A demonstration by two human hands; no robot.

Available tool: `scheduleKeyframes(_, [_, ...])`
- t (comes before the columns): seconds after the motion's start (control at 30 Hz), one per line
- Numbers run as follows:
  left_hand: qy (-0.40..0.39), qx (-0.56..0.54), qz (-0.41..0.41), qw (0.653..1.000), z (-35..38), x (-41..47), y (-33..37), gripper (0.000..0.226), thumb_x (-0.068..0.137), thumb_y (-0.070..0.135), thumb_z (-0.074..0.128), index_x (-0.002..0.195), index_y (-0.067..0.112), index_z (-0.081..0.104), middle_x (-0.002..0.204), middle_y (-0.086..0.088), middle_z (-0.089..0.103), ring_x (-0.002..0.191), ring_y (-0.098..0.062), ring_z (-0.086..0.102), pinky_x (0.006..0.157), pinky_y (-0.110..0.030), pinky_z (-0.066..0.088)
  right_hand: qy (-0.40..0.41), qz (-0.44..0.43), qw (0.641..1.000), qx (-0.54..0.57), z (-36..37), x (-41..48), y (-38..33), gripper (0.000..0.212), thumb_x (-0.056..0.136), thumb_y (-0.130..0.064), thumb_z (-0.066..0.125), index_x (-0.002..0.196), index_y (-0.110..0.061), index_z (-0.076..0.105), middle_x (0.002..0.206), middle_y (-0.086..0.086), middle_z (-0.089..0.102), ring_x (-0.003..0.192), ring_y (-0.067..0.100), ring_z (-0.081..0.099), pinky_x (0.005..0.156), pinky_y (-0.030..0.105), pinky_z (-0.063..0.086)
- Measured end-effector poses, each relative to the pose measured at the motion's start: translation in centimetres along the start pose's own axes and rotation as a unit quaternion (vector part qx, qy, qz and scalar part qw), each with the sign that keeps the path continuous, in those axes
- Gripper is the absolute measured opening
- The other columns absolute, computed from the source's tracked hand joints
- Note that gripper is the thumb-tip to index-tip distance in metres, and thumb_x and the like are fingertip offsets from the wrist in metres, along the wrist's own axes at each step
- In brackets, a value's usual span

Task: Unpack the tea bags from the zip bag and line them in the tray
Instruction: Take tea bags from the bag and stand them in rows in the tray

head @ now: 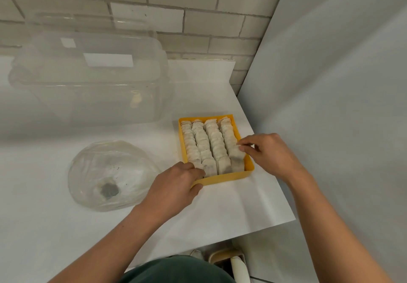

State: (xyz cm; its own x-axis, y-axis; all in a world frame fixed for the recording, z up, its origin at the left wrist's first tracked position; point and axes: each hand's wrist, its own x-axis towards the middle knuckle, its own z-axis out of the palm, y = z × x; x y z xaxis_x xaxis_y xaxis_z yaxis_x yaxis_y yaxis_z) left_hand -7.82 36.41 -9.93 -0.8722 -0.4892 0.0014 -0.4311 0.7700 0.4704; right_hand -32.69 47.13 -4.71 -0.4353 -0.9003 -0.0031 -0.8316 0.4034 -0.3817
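A yellow tray [229, 176] sits on the white counter, filled with several rows of pale tea bags [209, 144]. My left hand [176, 183] grips the tray's near left corner, thumb on the outer wall and fingers over the rim onto the tea bags of the left rows. At the tray's right side, my right hand [266, 153] pinches the upper edge of a tea bag [236, 155] in the rightmost row. To the left of the tray lies a clear zip bag [110, 175], crumpled, with a dark patch of tea dust inside.
A large clear plastic tub [88, 80] stands at the back left against the brick wall. A grey wall panel [330, 84] rises close on the right. The counter's edge [264, 227] runs just beyond the tray's near right side, with shoes on the floor below.
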Motion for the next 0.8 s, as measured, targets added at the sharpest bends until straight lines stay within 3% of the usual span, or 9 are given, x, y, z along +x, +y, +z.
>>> scheduleKeyframes(0.13, [0.007, 0.024, 0.001, 1.0, 1.0, 0.1, -0.3, 0.026, 0.105, 0.025, 0.054, 0.126, 0.03, 0.069, 0.114, 0.009, 0.063, 0.114, -0.017, 0.058, 0.077, -0.037, 0.055, -0.105, 0.018, 0.994, -0.031, 0.5, 0.2, 1.5, 0.019, 0.098, -0.027, 0.068, 0.113, -0.03, 0.079, 0.106, -0.013, 0.076, 0.075, 0.0, 0.057, 0.08, 0.021, 0.046])
scheduleKeyframes(0.3, [0.061, 0.021, 0.011, 0.998, 2.0, 0.3, -0.8, 0.018, 0.099, 0.016, 0.065, 0.106, 0.026, 0.078, 0.094, 0.006, 0.066, 0.094, -0.021, 0.064, 0.058, -0.038, 0.056, -0.14, -0.004, 0.986, -0.09, 1.6, 0.7, 1.8, 0.021, 0.099, -0.028, 0.066, 0.117, -0.027, 0.077, 0.115, -0.011, 0.073, 0.096, 0.01, 0.063, 0.084, 0.025, 0.047])
scheduleKeyframes(0.47, [0.069, 0.016, 0.007, 0.997, 2.1, 0.4, -0.7, 0.02, 0.101, 0.018, 0.061, 0.107, 0.027, 0.078, 0.097, 0.006, 0.066, 0.096, -0.02, 0.063, 0.061, -0.037, 0.055, -0.136, -0.026, 0.98, -0.14, 2.4, 0.9, 1.6, 0.034, 0.091, -0.038, 0.072, 0.124, -0.031, 0.069, 0.116, -0.006, 0.062, 0.11, 0.019, 0.057, 0.091, 0.037, 0.049])
scheduleKeyframes(0.67, [0.056, 0.015, -0.002, 0.998, 1.9, 0.5, -0.5, 0.025, 0.106, 0.024, 0.053, 0.117, 0.029, 0.075, 0.109, 0.008, 0.066, 0.107, -0.017, 0.06, 0.071, -0.038, 0.056, -0.113, -0.037, 0.986, -0.118, 2.8, 1.0, 1.5, 0.021, 0.086, -0.049, 0.075, 0.093, -0.029, 0.074, 0.1, -0.009, 0.056, 0.099, 0.015, 0.052, 0.084, 0.037, 0.05])
scheduleKeyframes(0.8, [0.044, 0.02, -0.009, 0.999, 1.8, 0.4, -0.4, 0.026, 0.107, 0.024, 0.051, 0.117, 0.029, 0.074, 0.109, 0.008, 0.066, 0.108, -0.017, 0.059, 0.072, -0.037, 0.055, -0.144, -0.047, 0.977, -0.149, 2.7, 1.5, 1.2, 0.018, 0.083, -0.05, 0.077, 0.092, -0.034, 0.078, 0.097, -0.01, 0.051, 0.097, 0.015, 0.049, 0.082, 0.037, 0.05])
